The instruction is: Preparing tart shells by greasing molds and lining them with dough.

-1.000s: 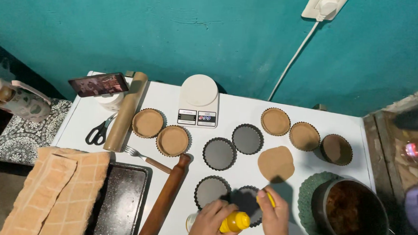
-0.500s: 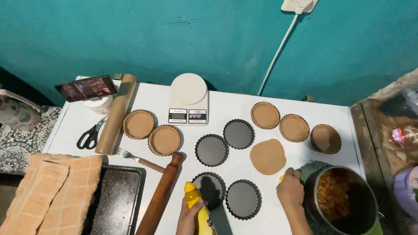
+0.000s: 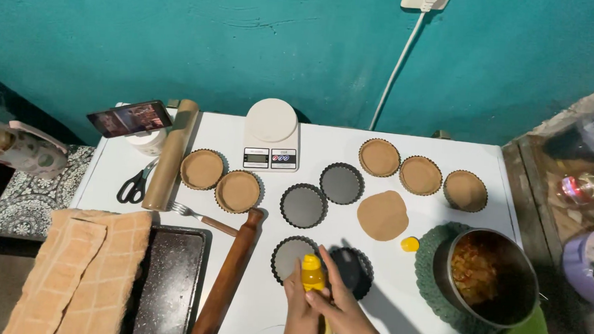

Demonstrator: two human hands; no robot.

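Right hand [image 3: 344, 303] now back at the yellow bottle [image 3: 313, 273], cap [image 3: 410, 244] left on the bench [image 3: 392, 134].
Both hands' fingers close round the bottle; left hand [image 3: 299, 307] grips below, empty tart tins [image 3: 292, 257] just beyond.

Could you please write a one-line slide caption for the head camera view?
Both hands, left hand and right hand, hold a yellow squeeze bottle over empty tart tins.
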